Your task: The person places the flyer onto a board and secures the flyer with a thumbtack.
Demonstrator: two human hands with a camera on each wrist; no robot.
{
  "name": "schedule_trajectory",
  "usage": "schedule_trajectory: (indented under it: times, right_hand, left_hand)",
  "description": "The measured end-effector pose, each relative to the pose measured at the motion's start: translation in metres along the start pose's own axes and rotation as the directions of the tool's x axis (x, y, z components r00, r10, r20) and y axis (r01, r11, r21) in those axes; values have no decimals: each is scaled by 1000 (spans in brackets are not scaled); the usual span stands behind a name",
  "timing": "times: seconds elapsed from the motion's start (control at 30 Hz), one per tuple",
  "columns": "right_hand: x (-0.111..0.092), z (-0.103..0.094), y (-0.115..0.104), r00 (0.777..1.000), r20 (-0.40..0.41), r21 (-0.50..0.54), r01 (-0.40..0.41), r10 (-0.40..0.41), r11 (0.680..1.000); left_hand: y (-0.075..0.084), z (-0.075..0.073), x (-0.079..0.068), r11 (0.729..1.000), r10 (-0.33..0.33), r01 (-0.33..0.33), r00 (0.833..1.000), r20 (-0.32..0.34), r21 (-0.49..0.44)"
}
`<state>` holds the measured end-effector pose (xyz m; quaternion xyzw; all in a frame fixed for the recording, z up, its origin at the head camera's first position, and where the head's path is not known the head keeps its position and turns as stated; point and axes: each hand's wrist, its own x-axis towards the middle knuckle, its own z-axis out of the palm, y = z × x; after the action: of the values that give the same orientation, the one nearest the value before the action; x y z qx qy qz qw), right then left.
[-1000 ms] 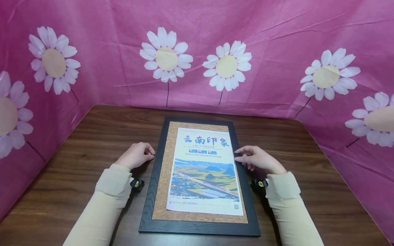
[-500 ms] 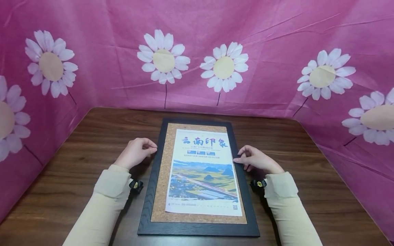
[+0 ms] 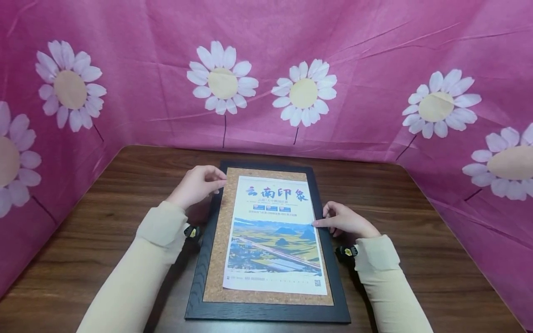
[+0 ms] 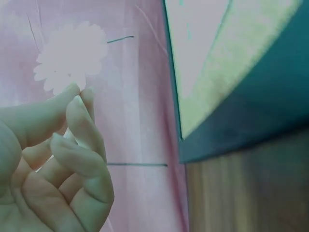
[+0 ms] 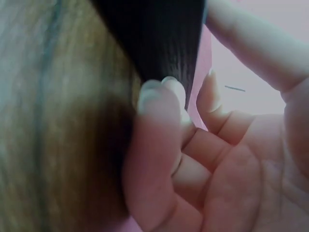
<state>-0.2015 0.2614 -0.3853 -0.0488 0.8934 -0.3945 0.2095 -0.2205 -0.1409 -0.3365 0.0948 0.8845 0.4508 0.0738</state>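
A cork board (image 3: 220,245) in a black frame (image 3: 266,311) lies on the wooden table. On the cork sits a printed paper poster (image 3: 276,236) with a landscape picture and large purple-blue lettering. My left hand (image 3: 198,187) is above the frame's upper left side, fingertips at the cork edge. In the left wrist view its thumb and fingertips meet, and anything between them is hidden. My right hand (image 3: 346,219) grips the frame's right side: the thumb reaches over onto the poster's right edge, and the other fingers curl at the outer edge, against the frame (image 5: 169,53) in the right wrist view.
The brown wooden table (image 3: 420,259) extends on both sides of the board. A pink cloth (image 3: 358,106) with white daisies hangs round the back and sides. A small black wrist device (image 3: 192,231) sits at each cuff.
My left hand has moved up and right, from beside the frame to over its upper left side. The right thumb has shifted slightly down and further in on the poster. The board stays nearly still.
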Motion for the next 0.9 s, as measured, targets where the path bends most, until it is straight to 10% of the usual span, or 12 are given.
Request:
schedule_trajectory:
  times: [0.33,0.9]
  right_hand:
    - [0,4,-1,1000,-12,-42,12,-12,999]
    - [2,7,-2,999,-32,-74,-21,18,997]
  left_hand:
    - [26,21,30,999,26,-24,999,42,-46]
    - [41,81,82,985,-109,129,981,163,-119]
